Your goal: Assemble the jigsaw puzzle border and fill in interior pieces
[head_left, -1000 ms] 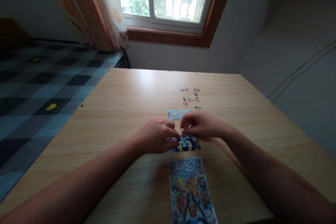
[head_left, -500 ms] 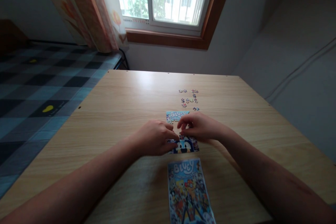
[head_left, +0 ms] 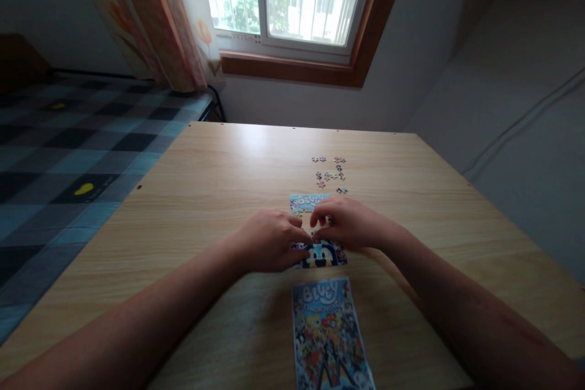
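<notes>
A partly assembled jigsaw puzzle lies on the table, with a blue cartoon dog face at its near end and a lettered strip at its far end. Bare tabletop shows in the gap between these parts. My left hand rests on the puzzle's left side, its fingers stretched out and apart. From the right, my right hand bends over the gap, thumb and index finger apart. The right thumb and left index tips nearly meet at a small dark puzzle piece. My right hand hides part of the puzzle's right side.
Several loose puzzle pieces lie beyond the puzzle on the wooden table. Nearer to me is a printed picture sheet in matching colours. A bed with a checked cover stands left, and a window is ahead.
My right hand has sunk very slightly toward the gap, its thumb lower beside the small piece. My left hand keeps its place on the puzzle.
</notes>
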The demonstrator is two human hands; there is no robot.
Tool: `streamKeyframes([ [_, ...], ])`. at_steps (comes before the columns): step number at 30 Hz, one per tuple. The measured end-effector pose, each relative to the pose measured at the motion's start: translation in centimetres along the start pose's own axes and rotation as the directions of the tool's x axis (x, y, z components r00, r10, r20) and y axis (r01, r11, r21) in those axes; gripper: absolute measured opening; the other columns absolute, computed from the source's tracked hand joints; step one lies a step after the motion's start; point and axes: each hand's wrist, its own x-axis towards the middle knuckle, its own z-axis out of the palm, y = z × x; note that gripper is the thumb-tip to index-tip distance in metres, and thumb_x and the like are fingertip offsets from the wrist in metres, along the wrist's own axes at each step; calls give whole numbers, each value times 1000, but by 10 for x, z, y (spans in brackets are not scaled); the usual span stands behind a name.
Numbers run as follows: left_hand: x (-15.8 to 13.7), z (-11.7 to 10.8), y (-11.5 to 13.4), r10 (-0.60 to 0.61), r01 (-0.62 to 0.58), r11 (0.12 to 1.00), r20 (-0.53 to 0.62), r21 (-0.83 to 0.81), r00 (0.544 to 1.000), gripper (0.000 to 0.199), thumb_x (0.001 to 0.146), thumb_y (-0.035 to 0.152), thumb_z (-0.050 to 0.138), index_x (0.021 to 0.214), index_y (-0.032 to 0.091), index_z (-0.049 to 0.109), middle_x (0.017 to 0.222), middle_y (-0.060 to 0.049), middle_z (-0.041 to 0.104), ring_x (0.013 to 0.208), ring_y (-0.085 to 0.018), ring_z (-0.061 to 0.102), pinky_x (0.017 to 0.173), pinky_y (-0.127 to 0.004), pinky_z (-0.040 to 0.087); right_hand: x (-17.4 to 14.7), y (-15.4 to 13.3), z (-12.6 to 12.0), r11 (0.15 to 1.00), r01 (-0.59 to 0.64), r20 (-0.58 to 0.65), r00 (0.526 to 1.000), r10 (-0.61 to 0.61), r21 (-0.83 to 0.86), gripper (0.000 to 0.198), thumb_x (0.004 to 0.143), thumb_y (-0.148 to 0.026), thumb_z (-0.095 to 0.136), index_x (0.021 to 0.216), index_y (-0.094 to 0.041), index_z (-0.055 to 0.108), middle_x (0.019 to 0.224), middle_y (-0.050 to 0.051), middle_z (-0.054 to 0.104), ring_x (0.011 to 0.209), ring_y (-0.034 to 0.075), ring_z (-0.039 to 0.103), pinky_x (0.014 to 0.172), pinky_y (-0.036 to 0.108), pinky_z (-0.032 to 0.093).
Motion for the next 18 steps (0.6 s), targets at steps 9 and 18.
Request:
streamKeyframes([
  [9, -1, -1, 1, 8, -8, 1000, -39, 4, 999, 23, 91, 37, 60, 105, 32, 78, 76, -1, 68, 61, -14, 61, 57, -29, 45, -9, 20, -30, 1000, -4, -432, 902, 7, 6, 28, 93, -43, 62, 77, -21, 68, 72, 2, 65, 67, 15, 53, 66, 31, 39],
  [18, 1, -5, -1, 87, -86, 996, -212, 15, 973, 23, 91, 40, 62, 104, 27, 77, 102, -8, 70, 91, -23, 62, 81, -40, 53, -13, 105, -26, 977, -198, -859, 483, 168, 80, 53, 90, -66, 51, 60, -23, 58, 67, 4, 57, 71, 20, 53, 70, 34, 41],
])
